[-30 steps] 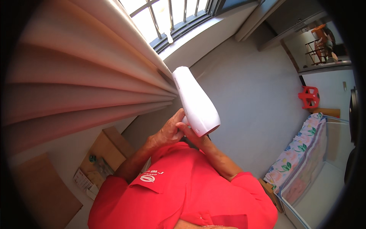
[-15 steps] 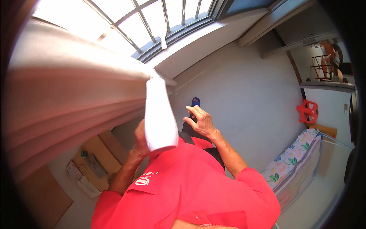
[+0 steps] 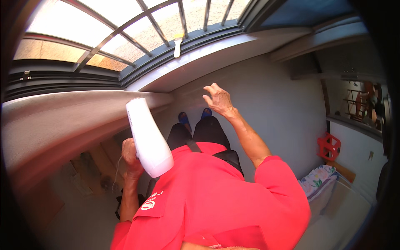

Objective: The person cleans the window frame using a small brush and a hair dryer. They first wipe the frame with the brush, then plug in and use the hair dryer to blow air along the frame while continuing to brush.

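A white hair dryer is in my left hand, its nozzle tilted up and away toward the curtain. The fingers are closed around its handle, which the dryer's body largely hides. A thin pale cord hangs beside my left wrist. Out in front, my right hand is raised over the floor with bent, spread fingers and nothing between them. Beyond it to the left, a small flat brush with a white handle and yellow bristles rests at the window track, apart from my hand.
A barred window with a pale ledge spans the far side. A gathered light curtain lies at the left. Over at the right are a red plastic stool and a flowered cloth. Wooden boards show at lower left.
My left hand has moved the hair dryer left and its nozzle tilts further left. My right hand has reached forward, toward the window. More of the window and the brush now shows.
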